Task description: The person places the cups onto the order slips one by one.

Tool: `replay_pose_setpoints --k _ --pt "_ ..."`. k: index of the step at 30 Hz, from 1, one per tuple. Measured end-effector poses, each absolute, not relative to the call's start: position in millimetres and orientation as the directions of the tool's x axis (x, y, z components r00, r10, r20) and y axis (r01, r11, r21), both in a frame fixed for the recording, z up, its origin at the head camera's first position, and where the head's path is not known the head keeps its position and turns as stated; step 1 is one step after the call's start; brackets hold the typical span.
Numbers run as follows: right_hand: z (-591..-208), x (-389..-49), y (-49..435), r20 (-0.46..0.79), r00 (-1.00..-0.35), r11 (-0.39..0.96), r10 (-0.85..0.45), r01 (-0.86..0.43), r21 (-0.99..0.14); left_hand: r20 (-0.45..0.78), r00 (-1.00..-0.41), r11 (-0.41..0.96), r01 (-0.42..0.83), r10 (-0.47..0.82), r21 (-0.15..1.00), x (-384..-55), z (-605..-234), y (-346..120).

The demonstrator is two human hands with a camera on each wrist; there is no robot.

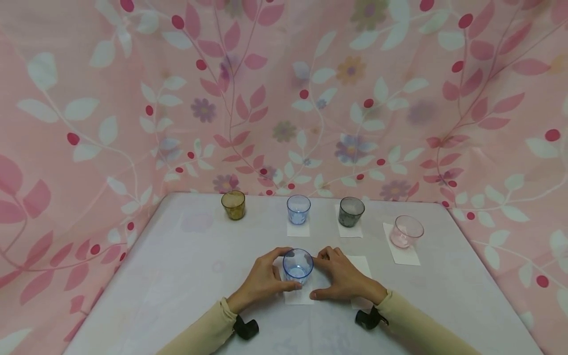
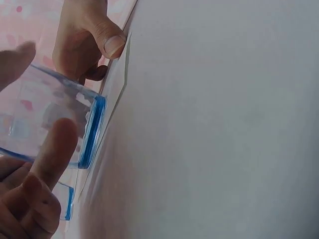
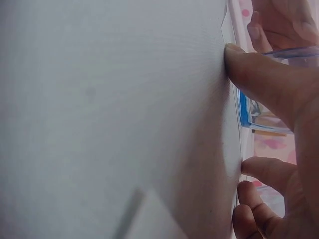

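Note:
My left hand (image 1: 263,277) holds a clear blue glass (image 1: 298,266) between thumb and fingers, over a white paper slip (image 1: 298,297). The left wrist view shows the thick blue base of this glass (image 2: 93,132) close over the paper. To the right of the glass is my right hand (image 1: 341,278), with thumb and fingers spread apart and nothing between them. Its thumb (image 3: 249,69) and index fingertip are down at the paper and tabletop in the right wrist view. Another paper slip (image 1: 360,266) lies partly under the right forearm and hand.
Along the back of the white table (image 1: 177,296) stand an amber glass (image 1: 233,206), a second blue glass (image 1: 299,211) and a grey glass (image 1: 351,213). A pink glass (image 1: 406,232) sits farther right. The last three have paper slips under them. Floral cloth (image 1: 275,98) hangs behind.

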State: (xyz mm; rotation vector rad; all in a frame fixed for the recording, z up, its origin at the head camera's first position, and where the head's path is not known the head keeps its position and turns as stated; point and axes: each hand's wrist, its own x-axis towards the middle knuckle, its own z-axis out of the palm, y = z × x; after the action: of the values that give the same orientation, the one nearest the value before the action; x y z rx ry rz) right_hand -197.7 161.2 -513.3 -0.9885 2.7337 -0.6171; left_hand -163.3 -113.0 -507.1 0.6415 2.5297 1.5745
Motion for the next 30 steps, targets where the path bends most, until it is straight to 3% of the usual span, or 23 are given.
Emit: replay_pose_setpoints --k 15,30 --pt "-510.9 -197.0 161.6 -0.026 -0.759 0.684 -0.651 -0.571 -0.454 0.175 -0.905 0.318 0.31 0.389 0.896 -175.5 -486.4 -143.3" --pt "-505.7 -196.1 173.1 0.015 -0.744 0.618 -0.668 -0.566 -0.546 0.399 -0.912 0.255 0.409 0.093 0.876 -203.6 -472.8 -194.2"
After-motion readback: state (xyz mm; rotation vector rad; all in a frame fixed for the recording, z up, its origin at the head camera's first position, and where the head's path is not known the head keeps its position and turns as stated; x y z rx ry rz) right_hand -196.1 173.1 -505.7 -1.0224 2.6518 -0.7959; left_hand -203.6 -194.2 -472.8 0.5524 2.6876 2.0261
